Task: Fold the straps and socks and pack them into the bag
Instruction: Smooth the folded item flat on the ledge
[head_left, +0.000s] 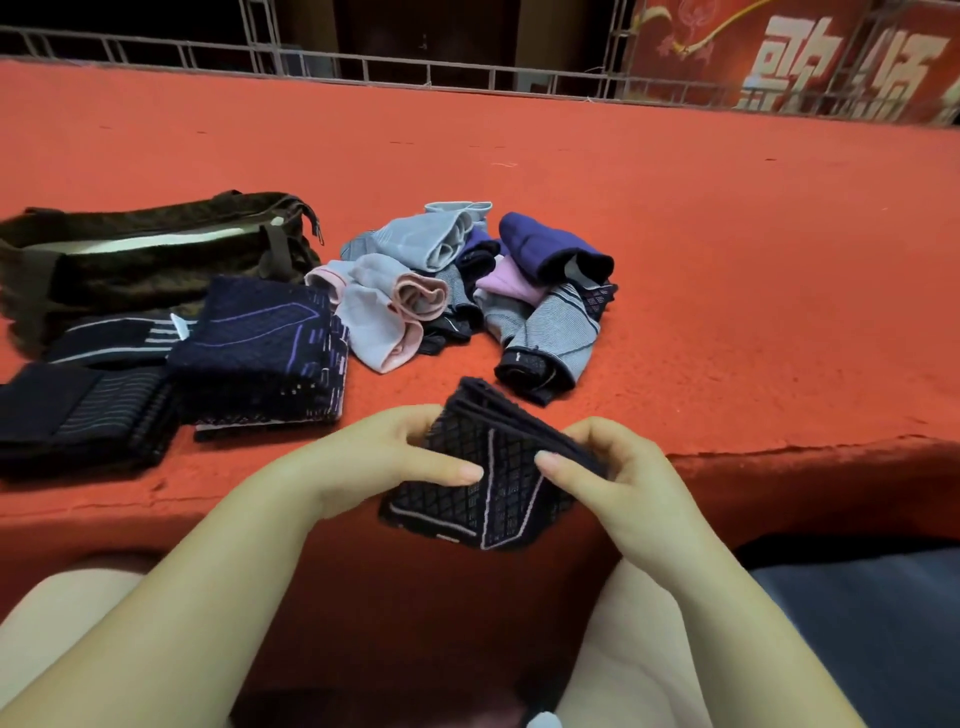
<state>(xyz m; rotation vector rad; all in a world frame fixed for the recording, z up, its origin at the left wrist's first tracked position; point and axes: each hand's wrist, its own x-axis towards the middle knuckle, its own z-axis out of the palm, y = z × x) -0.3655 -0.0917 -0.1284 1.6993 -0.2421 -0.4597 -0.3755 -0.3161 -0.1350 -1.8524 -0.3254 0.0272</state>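
The bag (150, 260) lies on the worktop (675, 234) at the far left. Just before it sit three folded stacks (260, 353), side by side and touching. To their right, near the middle, lies a heap of loose socks (467, 280). Nearer than the heap, over the worktop's front edge, both hands (395, 457) hold a folded strap (493, 478) between them, left hand on its left side, right hand (613, 467) on its right.

Navy diamond-patterned strap (488, 467), red carpet (675, 208), seemingly brown bag (156, 260).
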